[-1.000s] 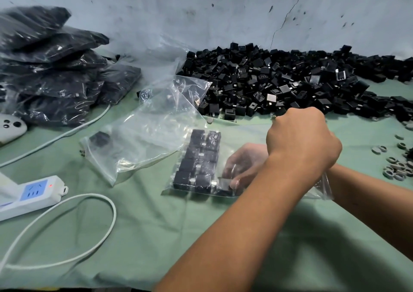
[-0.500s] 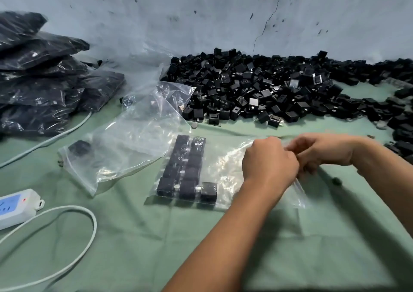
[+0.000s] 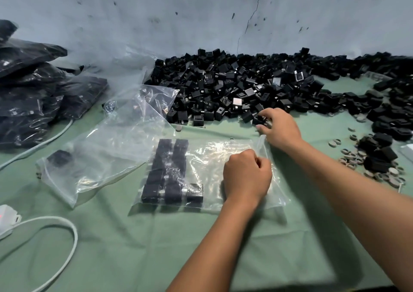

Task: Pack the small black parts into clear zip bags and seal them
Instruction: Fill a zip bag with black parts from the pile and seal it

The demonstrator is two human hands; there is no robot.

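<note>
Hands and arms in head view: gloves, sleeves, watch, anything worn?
Nothing worn that shows. The left hand and right hand are both bare, no gloves, with no rings or markings visible from this angle. Both forearms are bare as far as the frame edge: no sleeve cuffs, wristbands, watch or cables. The upper arms are out of frame, so short sleeves higher up cannot be ruled out.

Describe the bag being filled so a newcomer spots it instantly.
On the green cloth, before the loose black parts pile, lies a flat clear zip bag. The left hand pinches its mouth. Unlike neighbouring bags, its parts sit in neat rows.
</note>
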